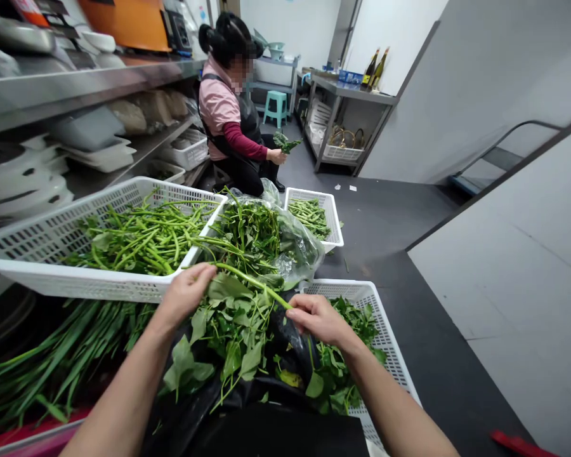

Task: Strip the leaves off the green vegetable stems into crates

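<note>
Two bare hands meet at the lower middle of the frame over a leafy green stalk (247,279). The left hand (186,293) is curled, its fingers pinched on the stalk's upper end; the right hand (316,317) is also closed, thumb and fingers pinching the same stalk lower down, just above a hanging bunch of leaves (228,336). The stalk runs slantwise between them — up-left to down-right.

Just below the right hand sits a white basket (390,330) holding loose picked leaves. Left of centre, a larger white basket (52,254) is full of stripped green stems, and beside it a clear plastic bag (299,247) holds more uncut greens. Long green blades (52,362) lie at the lower left.

Further back, at the upper middle, another person in a pink top (219,101) sits holding greens — near a third white basket (333,216) of stems on the dark floor. Steel shelves (76,82) fill the upper left.
</note>
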`<action>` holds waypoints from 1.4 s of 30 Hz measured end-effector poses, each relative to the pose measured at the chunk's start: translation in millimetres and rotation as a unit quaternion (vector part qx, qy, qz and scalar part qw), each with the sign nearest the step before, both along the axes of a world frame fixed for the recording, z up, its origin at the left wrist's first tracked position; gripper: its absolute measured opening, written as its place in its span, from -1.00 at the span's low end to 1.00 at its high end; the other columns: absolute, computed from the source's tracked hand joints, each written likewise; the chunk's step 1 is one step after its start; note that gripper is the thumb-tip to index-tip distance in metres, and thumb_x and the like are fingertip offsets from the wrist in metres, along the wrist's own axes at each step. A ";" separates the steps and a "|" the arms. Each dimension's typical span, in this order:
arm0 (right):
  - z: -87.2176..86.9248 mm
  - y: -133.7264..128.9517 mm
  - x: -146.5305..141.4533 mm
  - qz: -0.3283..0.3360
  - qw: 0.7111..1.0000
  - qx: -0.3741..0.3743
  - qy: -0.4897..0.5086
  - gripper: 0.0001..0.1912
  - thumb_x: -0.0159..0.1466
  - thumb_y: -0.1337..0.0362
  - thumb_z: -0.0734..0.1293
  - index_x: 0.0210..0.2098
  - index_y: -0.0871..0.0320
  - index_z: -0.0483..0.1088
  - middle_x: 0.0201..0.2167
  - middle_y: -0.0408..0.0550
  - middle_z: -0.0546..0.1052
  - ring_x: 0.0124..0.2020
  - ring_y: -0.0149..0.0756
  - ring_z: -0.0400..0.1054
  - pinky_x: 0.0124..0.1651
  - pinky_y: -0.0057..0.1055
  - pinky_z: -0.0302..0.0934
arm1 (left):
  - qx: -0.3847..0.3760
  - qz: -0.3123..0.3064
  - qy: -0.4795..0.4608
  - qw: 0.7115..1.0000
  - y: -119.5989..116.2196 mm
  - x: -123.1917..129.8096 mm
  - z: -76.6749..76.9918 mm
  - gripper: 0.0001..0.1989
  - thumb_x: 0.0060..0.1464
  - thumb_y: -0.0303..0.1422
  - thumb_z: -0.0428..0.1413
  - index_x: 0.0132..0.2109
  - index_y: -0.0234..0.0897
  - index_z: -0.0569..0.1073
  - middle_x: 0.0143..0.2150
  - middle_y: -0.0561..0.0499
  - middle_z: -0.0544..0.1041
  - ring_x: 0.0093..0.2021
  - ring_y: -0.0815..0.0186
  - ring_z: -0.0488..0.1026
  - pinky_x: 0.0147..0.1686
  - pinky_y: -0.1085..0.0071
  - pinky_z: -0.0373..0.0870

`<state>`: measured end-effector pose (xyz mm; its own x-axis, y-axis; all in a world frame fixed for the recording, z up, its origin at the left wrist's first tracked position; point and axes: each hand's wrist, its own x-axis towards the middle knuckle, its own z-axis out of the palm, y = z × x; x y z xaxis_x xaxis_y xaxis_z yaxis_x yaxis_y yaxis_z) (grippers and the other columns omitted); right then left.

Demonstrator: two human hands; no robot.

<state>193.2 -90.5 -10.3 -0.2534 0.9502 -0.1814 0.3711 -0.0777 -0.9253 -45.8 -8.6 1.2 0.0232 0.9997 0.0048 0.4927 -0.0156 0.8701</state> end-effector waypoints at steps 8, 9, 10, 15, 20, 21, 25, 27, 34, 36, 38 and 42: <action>-27.5 15.3 -19.2 -0.108 0.961 -0.091 0.239 -0.60 0.05 -0.06 0.31 -0.46 0.17 0.26 -0.60 -0.20 0.39 -0.63 -0.50 0.22 -0.62 -0.57 0.08 | -0.160 -0.221 -0.112 0.956 -41.0 36.4 -24.3 -0.74 -0.09 -0.16 0.06 -0.38 -0.27 0.43 -0.43 0.05 0.43 -0.45 0.34 0.31 -0.45 0.46 0.23; -30.1 16.9 -22.1 -0.109 0.961 -0.081 0.243 -0.60 0.06 -0.06 0.31 -0.46 0.18 0.27 -0.59 -0.21 0.37 -0.63 -0.51 0.22 -0.61 -0.57 0.09 | -0.182 -0.263 -0.091 0.943 -50.4 46.5 -27.4 -0.73 -0.06 -0.15 0.04 -0.41 -0.28 0.42 -0.48 0.07 0.38 -0.50 0.37 0.26 -0.49 0.47 0.18; -32.4 17.9 -24.4 -0.111 0.963 -0.068 0.236 -0.62 0.07 -0.05 0.30 -0.47 0.18 0.28 -0.60 -0.23 0.33 -0.64 -0.53 0.20 -0.61 -0.58 0.09 | -0.189 -0.287 -0.071 0.936 -57.7 55.4 -30.4 -0.72 -0.04 -0.15 0.02 -0.46 -0.28 0.39 -0.53 0.10 0.33 -0.54 0.39 0.21 -0.52 0.48 0.14; -46.0 11.9 -32.1 -0.097 0.989 -0.015 0.107 -0.71 0.18 0.11 0.22 -0.56 0.15 0.17 -0.65 -0.29 0.18 -0.73 -0.56 0.12 -0.68 -0.58 0.00 | -0.096 -0.240 -0.046 0.965 -55.0 61.8 -41.0 -0.64 0.05 -0.13 -0.12 -0.50 -0.27 0.35 -0.55 0.08 0.33 -0.48 0.34 0.27 -0.45 0.46 0.19; -60.1 -2.1 -33.2 -0.070 0.993 -0.057 0.074 -0.76 0.21 0.18 0.14 -0.54 0.15 0.15 -0.61 -0.26 0.22 -0.73 -0.56 0.11 -0.68 -0.56 -0.02 | 0.002 -0.040 0.130 0.991 -14.3 11.9 -39.7 -0.70 -0.01 -0.11 -0.07 -0.39 -0.21 0.40 -0.37 0.01 0.45 -0.34 0.23 0.40 -0.29 0.36 0.29; -61.0 -4.2 -32.0 -0.069 0.994 -0.057 0.068 -0.76 0.22 0.18 0.13 -0.53 0.15 0.16 -0.60 -0.26 0.23 -0.72 -0.55 0.11 -0.66 -0.56 -0.02 | 0.008 -0.041 0.154 0.987 -8.3 3.4 -37.0 -0.68 -0.07 -0.09 -0.01 -0.30 -0.21 0.43 -0.26 -0.02 0.47 -0.29 0.20 0.42 -0.26 0.34 0.30; -56.3 -9.9 -28.0 -0.056 0.997 0.052 -0.033 -0.71 0.22 0.23 0.13 -0.60 0.15 0.07 -0.63 -0.24 0.17 -0.59 -0.49 0.07 -0.50 -0.51 -0.03 | 0.010 -0.015 0.134 0.991 1.5 1.9 -23.7 -0.27 -0.20 0.02 0.10 0.11 -0.27 0.27 0.04 -0.16 0.39 -0.25 0.18 0.44 -0.26 0.30 0.35; -51.9 -12.4 -27.1 -0.024 0.992 0.095 -0.081 -0.70 0.22 0.25 0.13 -0.61 0.15 0.03 -0.62 -0.23 0.17 -0.54 -0.46 0.06 -0.45 -0.48 -0.05 | -0.017 -0.034 0.092 0.995 4.1 14.5 -21.3 -0.39 -0.11 0.02 0.03 0.02 -0.28 0.36 -0.09 -0.10 0.48 -0.37 0.25 0.42 -0.33 0.34 0.34; -49.3 -12.3 1.1 0.006 0.993 0.036 -0.112 -0.71 0.24 0.24 0.12 -0.60 0.13 0.03 -0.62 -0.21 0.15 -0.53 -0.42 0.05 -0.44 -0.46 -0.06 | -0.008 0.109 -0.124 0.986 29.9 -8.3 -38.8 -0.62 -0.08 -0.05 -0.03 -0.60 -0.26 0.31 -0.70 0.15 0.21 -0.66 0.45 0.13 -0.63 0.52 0.09; -45.6 1.9 3.3 0.002 0.997 0.022 -0.079 -0.70 0.24 0.22 0.12 -0.60 0.13 0.05 -0.64 -0.23 0.14 -0.55 -0.43 0.04 -0.47 -0.48 -0.05 | -0.040 0.146 -0.154 0.976 29.0 -24.1 -42.1 -0.63 -0.11 -0.04 0.00 -0.53 -0.28 0.38 -0.66 0.12 0.32 -0.69 0.46 0.14 -0.65 0.53 0.10; -36.1 28.6 -10.0 0.005 0.997 0.049 -0.065 -0.71 0.24 0.22 0.12 -0.60 0.14 0.11 -0.63 -0.22 0.17 -0.55 -0.44 0.06 -0.47 -0.48 -0.02 | -0.093 0.066 -0.109 0.987 21.8 -29.8 -44.6 -0.60 -0.14 -0.05 0.07 -0.33 -0.31 0.50 -0.47 0.00 0.51 -0.64 0.42 0.27 -0.61 0.49 0.22; -9.1 118.4 -70.9 0.023 0.989 0.131 -0.071 -0.76 0.27 0.19 0.14 -0.44 0.16 0.32 -0.54 -0.20 0.32 -0.49 -0.44 0.18 -0.42 -0.51 0.06 | -0.112 -0.084 0.048 0.989 3.5 -20.6 -53.8 -0.37 -0.19 -0.08 0.14 0.06 -0.27 0.42 0.03 -0.18 0.49 -0.24 0.12 0.52 -0.27 0.30 0.42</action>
